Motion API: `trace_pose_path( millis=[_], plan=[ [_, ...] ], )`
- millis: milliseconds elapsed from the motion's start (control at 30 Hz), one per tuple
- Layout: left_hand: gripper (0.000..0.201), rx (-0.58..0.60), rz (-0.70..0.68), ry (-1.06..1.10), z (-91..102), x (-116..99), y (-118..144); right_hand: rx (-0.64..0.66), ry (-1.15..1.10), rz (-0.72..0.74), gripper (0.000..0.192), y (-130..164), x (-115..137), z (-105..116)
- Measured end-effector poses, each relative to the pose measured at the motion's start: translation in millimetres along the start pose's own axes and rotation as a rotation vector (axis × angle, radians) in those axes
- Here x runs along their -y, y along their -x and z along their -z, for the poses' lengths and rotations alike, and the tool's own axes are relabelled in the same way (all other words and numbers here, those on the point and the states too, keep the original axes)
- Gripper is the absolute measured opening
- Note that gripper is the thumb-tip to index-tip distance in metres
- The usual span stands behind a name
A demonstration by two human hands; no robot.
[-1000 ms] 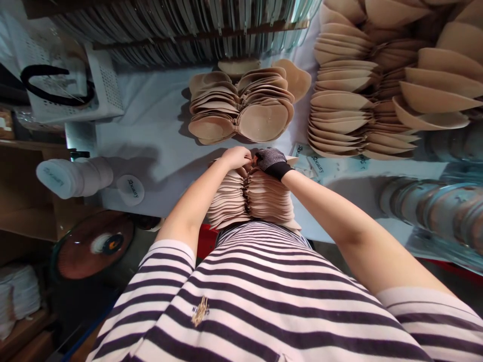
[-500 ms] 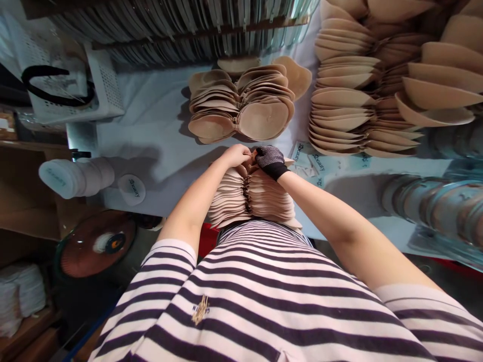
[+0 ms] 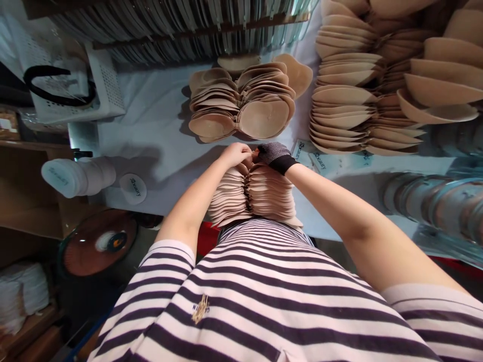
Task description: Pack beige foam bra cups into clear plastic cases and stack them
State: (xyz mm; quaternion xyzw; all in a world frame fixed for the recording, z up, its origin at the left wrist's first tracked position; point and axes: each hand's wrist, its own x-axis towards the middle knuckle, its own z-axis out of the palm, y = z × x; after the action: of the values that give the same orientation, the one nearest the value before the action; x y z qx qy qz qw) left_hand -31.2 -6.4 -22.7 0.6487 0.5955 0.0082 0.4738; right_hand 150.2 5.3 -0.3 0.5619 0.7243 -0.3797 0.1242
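Observation:
A tall stack of beige paired bra cups (image 3: 252,197) leans against my striped shirt at the near edge of the white table (image 3: 151,120). My bare left hand (image 3: 237,153) and my right hand (image 3: 274,155), which wears a black mesh glove, meet at the top middle of this stack. Both pinch the top pair of cups at its centre clasp. The fingertips are hidden between the cups.
A second pile of beige cups (image 3: 241,103) lies farther back on the table. Large cup stacks (image 3: 350,100) fill the right side. A white basket (image 3: 71,85) and white cylinders (image 3: 77,177) sit at the left. Clear packets (image 3: 433,206) lie at the right. A fan (image 3: 94,244) stands below.
Both hands stay on the top of the near stack. My right hand has shifted slightly up and to the right; the view has drifted a little.

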Motion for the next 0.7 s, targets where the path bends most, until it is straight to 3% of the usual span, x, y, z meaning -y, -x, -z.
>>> trace_pose_path(
  millis=[200,467,567,700],
  plan=[
    [0.029,0.045,0.008,-0.222,3.2,-7.9,4.3,0.011,0.239,0.129,0.034,-0.4,14.4,2.2],
    [0.025,0.055,-0.081,-0.514,5.6,-24.6,13.0,0.074,0.116,0.149,0.028,-5.4,9.8,-4.9],
    [0.024,0.029,-0.063,-0.414,5.0,-21.1,11.0,0.05,-0.038,0.078,0.027,-9.0,1.8,-6.9],
    [0.025,-0.001,0.015,-0.082,-0.8,-10.4,3.7,-0.039,-0.251,-0.005,0.036,-10.2,-2.9,-14.3]
  ],
)
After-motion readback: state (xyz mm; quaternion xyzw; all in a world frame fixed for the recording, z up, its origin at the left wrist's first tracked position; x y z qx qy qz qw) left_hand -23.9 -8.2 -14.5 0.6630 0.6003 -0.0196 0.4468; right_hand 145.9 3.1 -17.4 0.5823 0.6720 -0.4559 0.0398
